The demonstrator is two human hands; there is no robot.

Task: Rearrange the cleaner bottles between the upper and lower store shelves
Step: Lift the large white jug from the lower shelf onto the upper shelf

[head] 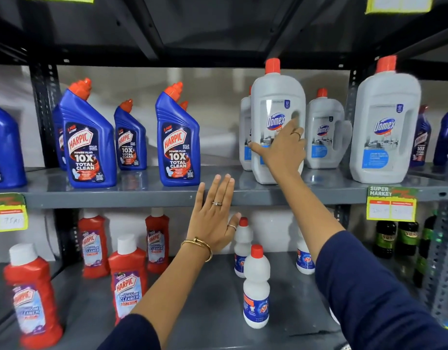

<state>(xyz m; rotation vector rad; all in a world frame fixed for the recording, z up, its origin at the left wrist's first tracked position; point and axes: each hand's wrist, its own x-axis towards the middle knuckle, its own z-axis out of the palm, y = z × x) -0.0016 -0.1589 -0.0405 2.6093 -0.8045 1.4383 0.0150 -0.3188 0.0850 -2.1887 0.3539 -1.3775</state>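
Note:
On the upper shelf (142,198) stands a big grey Domex bottle (273,97) with a red cap, close to the front edge. My right hand (284,147) lies on its front, fingers hooked into the handle slot and thumb stretched left across the label. My left hand (214,213) is flat and holds nothing, its fingertips resting on the upper shelf's front lip. Blue Harpic bottles (178,140) stand to the left on the upper shelf. The lower shelf (212,311) carries red Harpic bathroom cleaners (128,279) and small white bottles (257,286) with red caps.
More grey Domex bottles (384,127) stand right of and behind the gripped one. Dark green bottles (397,238) fill the lower right bay. Price tags (392,204) hang from the shelf lip. Perforated metal uprights (43,117) divide the bays.

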